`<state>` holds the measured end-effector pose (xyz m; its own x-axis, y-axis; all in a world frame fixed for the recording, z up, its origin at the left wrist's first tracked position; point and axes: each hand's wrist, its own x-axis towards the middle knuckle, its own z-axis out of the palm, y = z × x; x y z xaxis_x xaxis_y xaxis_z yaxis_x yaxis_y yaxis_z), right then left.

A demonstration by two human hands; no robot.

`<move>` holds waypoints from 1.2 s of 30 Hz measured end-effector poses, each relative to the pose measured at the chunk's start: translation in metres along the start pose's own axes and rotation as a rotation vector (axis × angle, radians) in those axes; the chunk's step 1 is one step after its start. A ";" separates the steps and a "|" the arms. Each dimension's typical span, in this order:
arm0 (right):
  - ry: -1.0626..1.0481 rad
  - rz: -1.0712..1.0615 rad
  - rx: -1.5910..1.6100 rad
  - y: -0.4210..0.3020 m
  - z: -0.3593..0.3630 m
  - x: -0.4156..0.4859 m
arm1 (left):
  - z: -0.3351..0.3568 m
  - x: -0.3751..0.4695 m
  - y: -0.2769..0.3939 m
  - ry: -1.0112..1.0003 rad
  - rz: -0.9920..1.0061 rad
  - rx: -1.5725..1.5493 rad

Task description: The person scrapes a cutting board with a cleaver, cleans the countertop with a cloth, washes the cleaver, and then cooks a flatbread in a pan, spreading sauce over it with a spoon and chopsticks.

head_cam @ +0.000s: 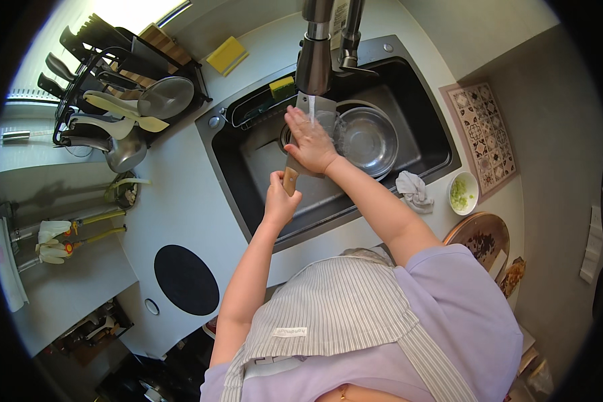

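My left hand [280,202] grips the wooden handle of a cleaver [290,182] over the sink [392,100]. The broad metal blade [325,104] points away from me beneath the faucet [313,65]. Flat against the blade lies my right hand [311,145], palm down with its fingers stretched out, covering the middle of it. A stream of water [311,108] falls onto the blade and my fingers. To the right of my right hand, a metal bowl [369,139] sits in the sink, partly overlapping another round rim.
A sponge [282,88] rests in the sink caddy. Left stands a rack of knives and utensils [110,75]. At right are a crumpled cloth [414,191], a white bowl of chopped greens [463,193] and a round cutting board [477,238]. A black oval mat [186,280] lies on the counter.
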<state>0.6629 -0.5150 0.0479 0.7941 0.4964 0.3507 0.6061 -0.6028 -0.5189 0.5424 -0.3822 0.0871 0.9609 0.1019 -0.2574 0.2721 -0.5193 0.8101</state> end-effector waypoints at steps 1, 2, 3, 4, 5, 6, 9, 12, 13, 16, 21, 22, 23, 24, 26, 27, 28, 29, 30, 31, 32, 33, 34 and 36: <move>0.046 0.037 -0.015 0.012 0.002 -0.003 | 0.003 -0.001 -0.003 0.008 0.033 0.004; 0.092 0.075 -0.030 0.026 0.002 -0.005 | 0.005 -0.002 -0.007 0.015 0.066 0.008; 0.141 0.115 -0.046 0.044 0.003 -0.008 | 0.006 -0.004 -0.009 -0.008 0.044 -0.059; 0.126 0.254 -0.129 0.070 0.006 -0.018 | 0.007 -0.005 -0.010 -0.041 0.031 -0.124; 0.108 0.388 -0.209 0.090 0.006 -0.028 | 0.006 -0.005 -0.010 -0.067 0.014 -0.189; 0.108 0.452 -0.243 0.099 -0.002 -0.035 | 0.001 -0.004 -0.010 -0.105 -0.020 -0.170; 0.250 0.473 -0.197 0.098 -0.036 -0.044 | -0.016 0.004 -0.004 -0.118 0.085 0.109; 0.228 0.205 -0.045 0.054 -0.061 -0.038 | -0.022 0.014 0.004 0.000 0.415 0.760; 0.192 0.083 0.008 0.034 -0.064 -0.035 | -0.019 0.018 0.004 0.033 0.422 0.810; -0.141 -0.028 0.215 -0.015 -0.046 -0.035 | -0.007 0.030 -0.001 0.150 0.505 0.936; -0.296 -0.141 -0.079 -0.019 -0.037 -0.029 | -0.011 0.037 0.003 0.270 0.550 0.993; -0.300 -0.153 -0.145 -0.012 -0.040 -0.027 | -0.014 0.037 0.004 0.280 0.558 1.012; -0.288 -0.098 -0.186 -0.004 -0.043 -0.024 | -0.016 0.036 0.005 0.282 0.544 1.012; -0.274 -0.042 -0.229 0.006 -0.047 -0.021 | -0.019 0.035 0.006 0.284 0.532 1.011; -0.252 0.066 -0.311 0.027 -0.057 -0.017 | -0.024 0.032 0.005 0.305 0.519 1.013; -0.242 0.121 -0.351 0.038 -0.064 -0.016 | -0.025 0.031 0.002 0.323 0.520 1.016; -0.232 0.177 -0.393 0.050 -0.072 -0.017 | -0.028 0.030 0.000 0.340 0.523 1.018; -0.199 0.224 -0.380 0.067 -0.073 -0.023 | -0.030 0.028 -0.002 0.343 0.522 1.006; -0.157 0.285 -0.391 0.084 -0.077 -0.031 | -0.032 0.027 -0.003 0.343 0.525 0.993; -0.119 0.339 -0.398 0.089 -0.082 -0.032 | -0.035 0.026 -0.005 0.347 0.520 0.982; -0.035 0.388 -0.273 0.094 -0.086 -0.034 | -0.037 0.026 -0.006 0.363 0.526 0.965; 0.043 0.430 -0.144 0.088 -0.097 -0.029 | -0.039 0.024 -0.009 0.381 0.523 0.950; 0.124 0.480 -0.019 0.085 -0.106 -0.030 | -0.039 0.022 -0.009 0.394 0.530 0.932; 0.236 0.520 0.202 0.100 -0.114 -0.026 | -0.035 0.027 -0.004 0.422 0.553 0.885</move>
<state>0.7081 -0.6598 0.0752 0.9867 0.0030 0.1625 0.1333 -0.5871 -0.7985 0.5686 -0.3474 0.0953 0.9243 -0.1377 0.3559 -0.1679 -0.9843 0.0552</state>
